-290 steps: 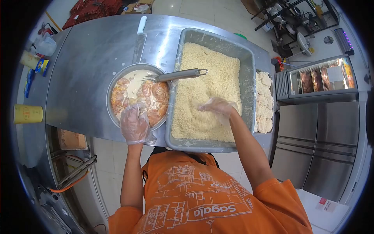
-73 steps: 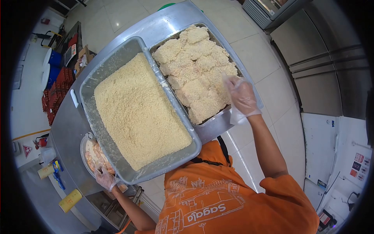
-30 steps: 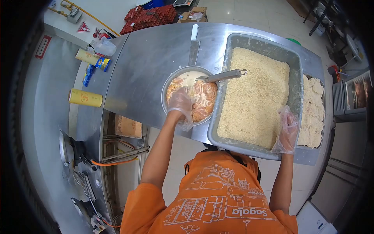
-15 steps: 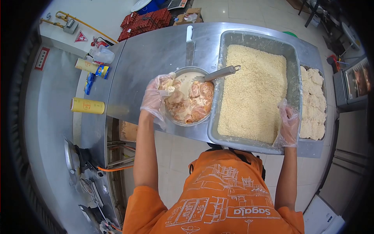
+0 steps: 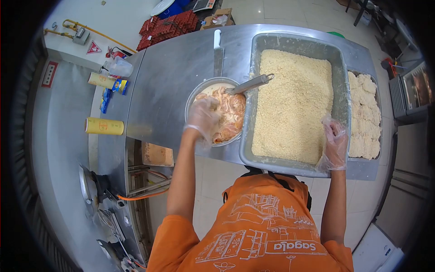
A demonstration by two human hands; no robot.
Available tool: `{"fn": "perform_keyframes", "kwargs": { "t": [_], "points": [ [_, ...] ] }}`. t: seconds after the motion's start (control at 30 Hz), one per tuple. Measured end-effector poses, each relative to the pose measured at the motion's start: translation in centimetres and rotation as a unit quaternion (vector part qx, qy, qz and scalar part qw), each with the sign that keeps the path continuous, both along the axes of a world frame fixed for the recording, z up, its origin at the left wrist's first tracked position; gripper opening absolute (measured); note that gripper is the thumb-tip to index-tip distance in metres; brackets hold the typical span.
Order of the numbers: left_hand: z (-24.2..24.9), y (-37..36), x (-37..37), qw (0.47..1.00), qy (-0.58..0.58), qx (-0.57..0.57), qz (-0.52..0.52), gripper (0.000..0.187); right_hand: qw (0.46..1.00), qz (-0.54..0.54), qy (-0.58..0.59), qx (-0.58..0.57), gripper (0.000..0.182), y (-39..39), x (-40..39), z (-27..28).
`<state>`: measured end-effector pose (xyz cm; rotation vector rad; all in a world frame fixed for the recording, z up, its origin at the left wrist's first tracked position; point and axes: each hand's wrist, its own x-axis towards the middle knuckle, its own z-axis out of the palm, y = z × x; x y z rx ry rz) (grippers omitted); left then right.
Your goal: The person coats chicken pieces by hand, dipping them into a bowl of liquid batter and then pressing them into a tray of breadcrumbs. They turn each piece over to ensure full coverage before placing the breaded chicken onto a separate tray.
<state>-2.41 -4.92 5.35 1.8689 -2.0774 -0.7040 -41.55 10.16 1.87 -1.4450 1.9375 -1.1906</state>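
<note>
My left hand (image 5: pixel 202 117), in a clear plastic glove, is over the left side of a round metal bowl (image 5: pixel 188 106). Motion smears its fingers. Raw meat pieces (image 5: pixel 232 109) lie in the bowl in a pale, creamy liquid. A whisk (image 5: pixel 253 84) leans there, its wires in the bowl and its handle reaching over a grey tub (image 5: pixel 248 149). Pale crumbs (image 5: pixel 294 104) fill much of the tub. Also gloved, my right hand (image 5: pixel 335 143) rests by the tub's right wall, near the front corner. Its fingers are curled, and nothing shows in them.
Behind the bowl lies a white-handled knife (image 5: pixel 218 54) on the steel table (image 5: pixel 167 81). Right of the tub is a tray of crumb-coated pieces (image 5: pixel 364 113). A yellow roll (image 5: pixel 104 126) and boxes stand at the left. Red crates (image 5: pixel 167 29) are stacked beyond the table.
My left hand has moved right from the bowl's left rim to over the meat; the pale, wet clump by its fingers no longer shows. My right hand has stayed put.
</note>
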Motion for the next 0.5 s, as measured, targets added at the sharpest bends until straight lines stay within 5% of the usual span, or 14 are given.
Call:
{"fn": "perform_keyframes", "kwargs": {
  "t": [0.13,0.23,0.33,0.5],
  "points": [
    [-3.7,0.8,-0.1,0.971,-0.175,-0.133,-0.091,0.022,1.000,0.000,0.016,-0.002,0.020,0.1,0.0,-0.4],
    [-2.9,0.0,-0.9,0.986,-0.141,-0.052,-0.065,0.026,1.000,0.004,0.021,0.007,0.020,-0.1,0.1,-0.1],
    [-3.4,-0.1,-0.1,0.963,-0.233,-0.120,-0.062,0.026,1.000,0.007,0.018,-0.002,0.020,-0.1,0.0,-0.3],
    [3.6,-1.6,1.2,0.997,-0.070,0.037,0.024,0.033,1.000,-0.001,0.003,-0.006,0.020,0.1,0.0,0.2]
  ]
}}
